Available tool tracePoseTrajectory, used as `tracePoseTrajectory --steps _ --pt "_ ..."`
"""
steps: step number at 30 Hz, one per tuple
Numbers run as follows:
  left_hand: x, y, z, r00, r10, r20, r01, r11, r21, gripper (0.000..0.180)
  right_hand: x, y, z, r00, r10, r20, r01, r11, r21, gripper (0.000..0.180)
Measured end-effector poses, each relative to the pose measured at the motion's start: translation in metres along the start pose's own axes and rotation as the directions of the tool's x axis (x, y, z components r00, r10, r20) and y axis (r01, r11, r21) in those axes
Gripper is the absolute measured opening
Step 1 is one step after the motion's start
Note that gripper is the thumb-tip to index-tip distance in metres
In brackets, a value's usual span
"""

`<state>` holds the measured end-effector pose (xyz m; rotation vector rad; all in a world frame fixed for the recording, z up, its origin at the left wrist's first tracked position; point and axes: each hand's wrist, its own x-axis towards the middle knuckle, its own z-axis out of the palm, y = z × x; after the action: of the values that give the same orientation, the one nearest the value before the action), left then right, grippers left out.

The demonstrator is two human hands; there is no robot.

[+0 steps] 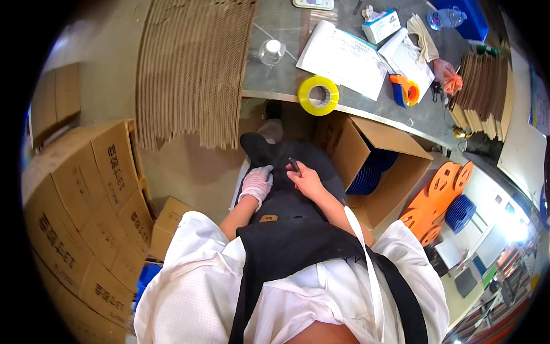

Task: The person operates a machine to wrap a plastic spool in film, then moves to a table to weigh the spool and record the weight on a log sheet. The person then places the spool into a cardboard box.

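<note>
My left hand [256,184], in a white and pinkish knit glove, rests on the black apron [286,198] over my lap, its fingers lying against the cloth. Close by on the right is my bare right hand [308,180]. Thumb and fingers there are closed on a short black stick-like object [294,165] that points up and away; its exact kind is too small to make out. A small brown patch [268,218] shows on the apron nearer my body.
Ahead stands a grey table [275,80] with a yellow tape roll [318,96], papers [344,60], an orange-blue tape dispenser [404,90] and a clear bottle [271,52]. Stacked flat cardboard [192,69] is at left; an open carton [389,200] holds blue discs [366,176]. Cartons [86,229] pile up left.
</note>
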<state>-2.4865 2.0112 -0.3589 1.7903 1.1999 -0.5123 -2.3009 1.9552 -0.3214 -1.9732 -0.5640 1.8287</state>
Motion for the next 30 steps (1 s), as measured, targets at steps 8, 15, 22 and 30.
tracePoseTrajectory --steps 8,15,22,30 --pt "-0.072 -0.030 0.075 0.993 0.066 -0.095 -0.078 0.989 -0.124 0.035 -0.095 0.133 0.003 0.950 -0.139 -0.280 0.076 0.972 -0.223 0.022" --pt "-0.157 -0.042 0.098 0.964 0.068 -0.258 -0.092 0.992 -0.085 0.041 -0.214 0.312 -0.013 0.823 -0.314 -0.473 -0.038 0.800 -0.599 0.023" --pt "-0.194 -0.175 0.120 0.965 -0.231 -0.126 0.204 0.958 -0.201 0.040 -0.263 0.407 -0.008 0.766 0.150 -0.625 -0.051 0.984 0.173 0.024" --pt "-0.210 -0.398 0.166 0.991 0.102 -0.084 -0.067 0.936 0.346 0.034 -0.251 0.378 0.071 0.795 -0.005 -0.606 -0.076 0.991 -0.108 0.033"
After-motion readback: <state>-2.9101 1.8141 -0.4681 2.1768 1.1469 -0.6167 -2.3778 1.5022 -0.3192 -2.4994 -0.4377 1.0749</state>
